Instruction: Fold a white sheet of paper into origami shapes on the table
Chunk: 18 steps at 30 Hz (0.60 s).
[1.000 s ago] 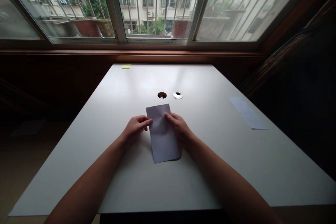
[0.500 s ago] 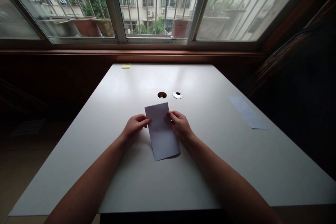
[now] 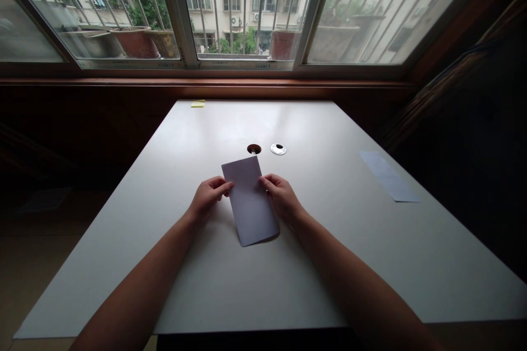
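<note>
Fingers (image 3: 226,187) of the left hand (image 3: 206,196) and right hand (image 3: 284,197) gripped the paper (image 3: 252,208) by opposite edges; I judged it already folded, remaining steps indeterminable.

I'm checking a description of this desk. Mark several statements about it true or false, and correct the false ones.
1. The left hand and right hand both hold the pale paper. True.
2. The yellow slip lies at the near edge of the desk. False: it lies at the far edge.
3. The round cover sits over the hole. False: it lies beside the hole, to its right.
4. A second sheet lies near the desk's right edge. True.
</note>
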### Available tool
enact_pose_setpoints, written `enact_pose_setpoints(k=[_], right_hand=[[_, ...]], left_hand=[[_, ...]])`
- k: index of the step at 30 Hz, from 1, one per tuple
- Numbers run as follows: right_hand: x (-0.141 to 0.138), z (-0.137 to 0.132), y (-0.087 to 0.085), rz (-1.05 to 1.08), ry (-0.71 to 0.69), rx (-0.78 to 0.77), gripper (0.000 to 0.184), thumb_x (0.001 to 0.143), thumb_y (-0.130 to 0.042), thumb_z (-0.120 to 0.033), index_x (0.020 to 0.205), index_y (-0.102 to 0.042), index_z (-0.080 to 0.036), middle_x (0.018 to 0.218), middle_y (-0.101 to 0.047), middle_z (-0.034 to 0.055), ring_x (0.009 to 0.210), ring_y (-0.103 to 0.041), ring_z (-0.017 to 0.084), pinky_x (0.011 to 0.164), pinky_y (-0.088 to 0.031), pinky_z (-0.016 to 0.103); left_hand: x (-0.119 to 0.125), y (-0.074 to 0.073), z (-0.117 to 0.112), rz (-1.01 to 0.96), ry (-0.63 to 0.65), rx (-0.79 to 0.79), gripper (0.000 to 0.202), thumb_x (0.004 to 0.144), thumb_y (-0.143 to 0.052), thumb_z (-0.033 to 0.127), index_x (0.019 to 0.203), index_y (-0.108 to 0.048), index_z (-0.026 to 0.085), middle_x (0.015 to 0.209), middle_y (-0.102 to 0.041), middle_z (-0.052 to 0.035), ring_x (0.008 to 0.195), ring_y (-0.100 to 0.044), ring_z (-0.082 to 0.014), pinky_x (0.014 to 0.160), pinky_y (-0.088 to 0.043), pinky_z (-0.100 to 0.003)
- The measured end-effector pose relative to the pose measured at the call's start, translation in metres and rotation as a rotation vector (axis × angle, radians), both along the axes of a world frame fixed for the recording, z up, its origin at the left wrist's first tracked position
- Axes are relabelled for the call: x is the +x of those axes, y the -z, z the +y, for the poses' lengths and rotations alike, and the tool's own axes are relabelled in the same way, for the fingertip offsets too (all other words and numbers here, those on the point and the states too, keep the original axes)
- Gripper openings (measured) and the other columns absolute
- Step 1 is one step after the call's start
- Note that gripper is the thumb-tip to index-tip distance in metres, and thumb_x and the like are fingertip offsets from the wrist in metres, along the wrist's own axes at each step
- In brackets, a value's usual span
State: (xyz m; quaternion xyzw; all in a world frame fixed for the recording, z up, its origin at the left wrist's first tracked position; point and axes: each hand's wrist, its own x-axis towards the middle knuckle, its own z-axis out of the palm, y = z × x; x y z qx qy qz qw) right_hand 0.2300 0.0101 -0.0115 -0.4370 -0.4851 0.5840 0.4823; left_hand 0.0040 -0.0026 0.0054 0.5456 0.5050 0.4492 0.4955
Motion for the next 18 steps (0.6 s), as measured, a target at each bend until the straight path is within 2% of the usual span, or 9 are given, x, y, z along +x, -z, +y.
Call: enact_pose_setpoints(k=[10, 15, 18], right_hand=[[-0.0009, 0.0015, 0.006, 0.024, 0.041, 0.016, 0.033, 0.078, -0.068, -0.053, 0.077, -0.065, -0.021, 0.072, -0.059, -0.0001, 0.066, -0.05, 0.015, 0.064, -0.041, 0.029], [0.0008, 0.0021, 0.0011, 0.0, 0.012, 0.007, 0.034, 0.079, -0.067, -0.054, 0.078, -0.064, -0.021, 0.072, -0.059, -0.0006, 0.066, -0.051, 0.015, 0.062, -0.04, 0.028], [0.0026, 0.0016, -0.0031, -0.039, -0.033, -0.01, 0.033, 0.074, -0.073, -0.052, 0.081, -0.066, -0.021, 0.076, -0.063, 0.0003, 0.07, -0.055, 0.016, 0.065, -0.041, 0.028]], left_hand=[[-0.0004, 0.0013, 0.0001, 0.009, 0.024, 0.001, 0.031, 0.08, -0.069, 0.045, 0.073, -0.065, 0.016, 0.064, -0.06, -0.0009, 0.059, -0.047, -0.0115, 0.056, -0.032, -0.025], [-0.0005, 0.0037, 0.001, -0.026, 0.006, 0.008, 0.03, 0.079, -0.07, 0.044, 0.072, -0.064, 0.015, 0.063, -0.059, -0.0006, 0.059, -0.047, -0.0112, 0.056, -0.032, -0.025], [-0.0009, 0.0041, 0.001, -0.055, -0.04, 0.027, 0.03, 0.078, -0.071, 0.043, 0.071, -0.063, 0.015, 0.061, -0.058, 0.0, 0.058, -0.047, -0.0108, 0.055, -0.032, -0.024]])
